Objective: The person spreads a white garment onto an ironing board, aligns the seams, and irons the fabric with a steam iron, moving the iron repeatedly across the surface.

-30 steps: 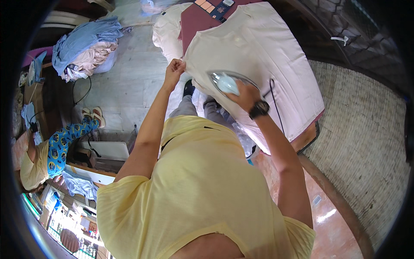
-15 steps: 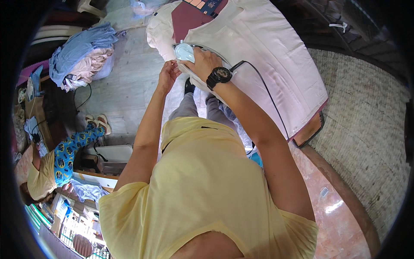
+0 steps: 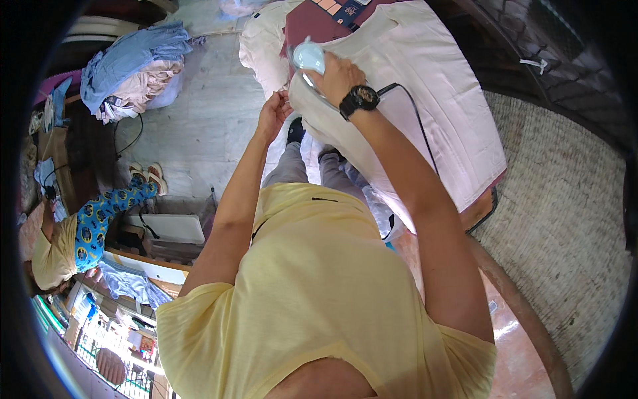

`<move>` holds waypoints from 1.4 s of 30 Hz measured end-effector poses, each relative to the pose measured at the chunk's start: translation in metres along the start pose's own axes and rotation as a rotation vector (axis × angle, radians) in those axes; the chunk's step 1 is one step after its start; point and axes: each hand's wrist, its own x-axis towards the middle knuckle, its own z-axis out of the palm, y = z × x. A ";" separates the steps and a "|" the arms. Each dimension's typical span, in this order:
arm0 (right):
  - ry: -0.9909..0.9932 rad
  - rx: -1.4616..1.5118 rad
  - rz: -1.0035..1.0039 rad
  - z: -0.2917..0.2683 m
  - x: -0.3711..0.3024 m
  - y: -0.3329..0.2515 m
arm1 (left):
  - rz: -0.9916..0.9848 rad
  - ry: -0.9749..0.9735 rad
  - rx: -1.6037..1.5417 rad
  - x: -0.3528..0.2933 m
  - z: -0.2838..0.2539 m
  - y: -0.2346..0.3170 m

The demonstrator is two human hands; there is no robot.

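A pale cream shirt (image 3: 425, 86) lies spread over a maroon-covered ironing board (image 3: 309, 28). My right hand (image 3: 340, 78), wearing a black watch (image 3: 359, 100), grips an iron (image 3: 309, 58) with a light blue top. The iron rests on the shirt near the board's left edge, beside the bare maroon cover. Just below it, my left hand (image 3: 274, 114) has its fingers curled together at the shirt's near-left edge, seemingly pinching the cloth; the fingertips are partly hidden. The iron's black cord (image 3: 420, 123) runs from behind my right wrist across the shirt.
A dark flat package (image 3: 339, 10) lies at the board's far end. Piled clothes (image 3: 136, 70) stand on the tiled floor at far left. Another person (image 3: 90, 233) is at the left, by shelves. Right of the board is a rough stone surface (image 3: 558, 159).
My right hand has slid the iron a little farther away and to the right over the shirt. My left hand stays at the cloth's edge. The whole view has shifted slightly.
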 end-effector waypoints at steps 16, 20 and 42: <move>-0.090 0.015 -0.027 0.004 0.029 -0.021 | 0.017 0.029 -0.112 0.006 0.001 -0.004; -0.121 -0.028 -0.073 0.016 0.007 -0.016 | 0.007 0.043 -0.093 0.007 -0.006 -0.007; 0.059 0.287 0.219 -0.008 -0.086 0.017 | 0.030 0.158 0.377 0.023 -0.011 0.020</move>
